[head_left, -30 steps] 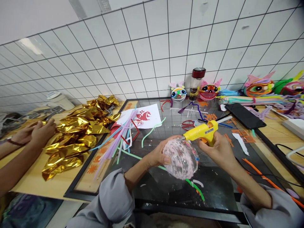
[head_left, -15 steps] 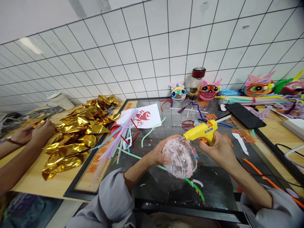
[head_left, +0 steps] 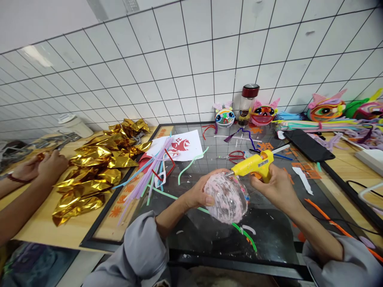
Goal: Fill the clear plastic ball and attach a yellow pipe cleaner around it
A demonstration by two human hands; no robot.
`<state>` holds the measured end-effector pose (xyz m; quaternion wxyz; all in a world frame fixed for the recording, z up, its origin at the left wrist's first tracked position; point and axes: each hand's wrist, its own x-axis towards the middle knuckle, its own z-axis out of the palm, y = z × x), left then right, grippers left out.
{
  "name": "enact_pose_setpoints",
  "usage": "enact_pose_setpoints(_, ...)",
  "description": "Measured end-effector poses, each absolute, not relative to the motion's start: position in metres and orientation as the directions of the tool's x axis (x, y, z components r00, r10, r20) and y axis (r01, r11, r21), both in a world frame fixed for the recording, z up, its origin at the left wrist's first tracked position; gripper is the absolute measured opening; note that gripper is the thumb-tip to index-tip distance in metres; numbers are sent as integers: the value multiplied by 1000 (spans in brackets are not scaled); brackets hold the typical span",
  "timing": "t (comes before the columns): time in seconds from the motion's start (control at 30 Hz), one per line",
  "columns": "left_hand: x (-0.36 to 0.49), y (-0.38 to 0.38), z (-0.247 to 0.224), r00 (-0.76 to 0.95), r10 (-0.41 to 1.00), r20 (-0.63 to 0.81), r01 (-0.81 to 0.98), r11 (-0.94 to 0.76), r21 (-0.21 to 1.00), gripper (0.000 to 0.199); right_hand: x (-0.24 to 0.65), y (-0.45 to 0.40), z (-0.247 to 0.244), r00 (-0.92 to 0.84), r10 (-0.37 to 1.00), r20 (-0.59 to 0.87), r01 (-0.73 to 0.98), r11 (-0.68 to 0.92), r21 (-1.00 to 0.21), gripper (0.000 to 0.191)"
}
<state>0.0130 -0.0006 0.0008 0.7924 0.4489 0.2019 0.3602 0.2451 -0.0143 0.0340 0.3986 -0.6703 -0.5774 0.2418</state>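
Note:
My left hand [head_left: 199, 193] grips a clear plastic bowl-like shell [head_left: 229, 203] with pale pink fuzzy strips on its surface, tilted above the dark glass tabletop. Bits of colour show along its right rim. In my right hand [head_left: 277, 185] is a yellow glue gun [head_left: 254, 166], its metal nozzle at the shell's upper edge, close to my left fingers. Whether the nozzle touches the shell I cannot tell. A pale glue stick [head_left: 281, 149] sticks out of the gun's back. Under the shell lies a green pipe cleaner [head_left: 249, 239].
Another person's hands [head_left: 44, 167] work at the left beside crumpled gold foil [head_left: 95, 159]. Pipe cleaners [head_left: 149, 169], a paper with a red print [head_left: 185, 145], red scissors [head_left: 236, 156] and a black phone [head_left: 309, 144] lie around. A glass bottle [head_left: 247, 105] and decorated animal heads [head_left: 225, 116] line the wall.
My hands, the shell and the glue gun stay almost in place, with only a very slight shift. At the left, the other person's fingers have moved a little.

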Motion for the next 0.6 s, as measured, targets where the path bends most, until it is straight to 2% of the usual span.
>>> enact_pose_setpoints(0.6, 13, 1, 5, 683, 730, 24, -395, 341, 853, 91, 243, -14, 38, 248, 962, 119, 476, -14, -879, 26)
